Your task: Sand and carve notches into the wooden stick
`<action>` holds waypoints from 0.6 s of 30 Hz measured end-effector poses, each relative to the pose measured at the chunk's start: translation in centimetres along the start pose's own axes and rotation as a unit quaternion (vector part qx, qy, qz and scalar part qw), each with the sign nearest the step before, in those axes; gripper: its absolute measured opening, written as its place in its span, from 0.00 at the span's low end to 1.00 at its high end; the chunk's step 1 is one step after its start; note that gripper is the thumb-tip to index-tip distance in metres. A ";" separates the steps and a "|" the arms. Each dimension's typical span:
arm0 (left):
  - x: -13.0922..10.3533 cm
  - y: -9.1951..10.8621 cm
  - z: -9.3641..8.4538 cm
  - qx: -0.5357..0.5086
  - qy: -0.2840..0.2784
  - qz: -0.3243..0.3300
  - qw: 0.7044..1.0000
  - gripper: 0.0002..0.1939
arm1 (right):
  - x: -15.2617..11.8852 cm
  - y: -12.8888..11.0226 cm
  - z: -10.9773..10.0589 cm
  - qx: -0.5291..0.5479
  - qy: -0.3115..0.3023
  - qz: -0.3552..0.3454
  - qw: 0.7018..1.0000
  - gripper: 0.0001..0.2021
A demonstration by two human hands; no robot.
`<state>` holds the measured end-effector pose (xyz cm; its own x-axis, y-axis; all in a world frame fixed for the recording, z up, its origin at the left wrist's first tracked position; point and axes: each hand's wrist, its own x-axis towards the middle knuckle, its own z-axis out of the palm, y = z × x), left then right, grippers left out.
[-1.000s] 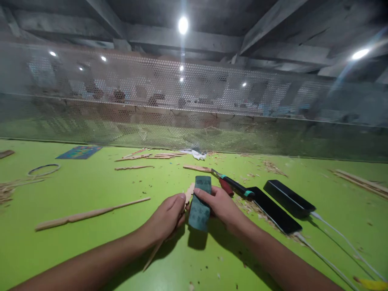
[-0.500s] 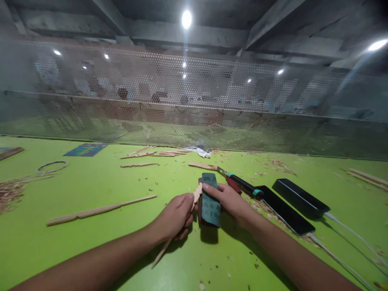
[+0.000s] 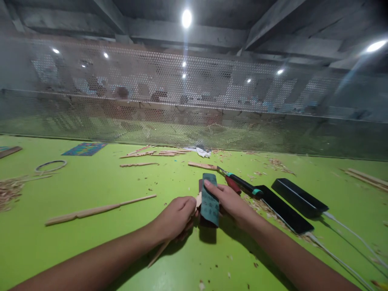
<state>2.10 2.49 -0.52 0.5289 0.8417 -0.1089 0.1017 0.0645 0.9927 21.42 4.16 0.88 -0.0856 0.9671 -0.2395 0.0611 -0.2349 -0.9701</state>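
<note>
My left hand (image 3: 177, 216) is closed round a thin wooden stick (image 3: 159, 254). Its tapered end sticks out below the hand, and its pale carved end reaches the left edge of the sandpaper. A folded sheet of sandpaper (image 3: 209, 204), green-backed with dark print, is gripped in my right hand (image 3: 226, 198), thumb on top and the fingers mostly hidden behind it. Part of the carved end is hidden by the sandpaper fold. Just beyond my right hand lies a knife (image 3: 245, 184) with a black and teal handle, beside a red object (image 3: 233, 185).
A long carved stick (image 3: 100, 210) lies at left, near wood shavings (image 3: 10, 193) and a ring (image 3: 51, 165). More sticks (image 3: 169, 153) lie before the perforated screen (image 3: 194, 117). At right are a phone (image 3: 286, 210) and a black block (image 3: 300, 197), both with white cables.
My left hand has shifted slightly right and down, bringing the stick's carved end further into the sandpaper fold. My right thumb sits slightly higher on the sheet.
</note>
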 end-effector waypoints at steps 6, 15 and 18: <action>0.3 -0.1 -0.2 0.022 0.024 0.001 0.999 0.21 | -0.1 -0.2 -0.1 0.009 -0.027 0.015 0.999 0.20; 0.1 0.2 -0.2 0.066 0.045 0.012 0.997 0.22 | -0.2 0.0 0.0 0.019 -0.058 0.003 0.998 0.22; 0.0 0.3 -0.2 0.075 0.053 0.017 0.996 0.22 | -0.1 0.4 0.2 0.019 -0.051 0.001 0.999 0.23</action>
<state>1.97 2.60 -0.21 0.4432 0.8944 -0.0606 0.2142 -0.0399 0.9760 21.21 3.93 0.48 -0.1865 0.9520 -0.2428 0.0231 -0.2428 -0.9698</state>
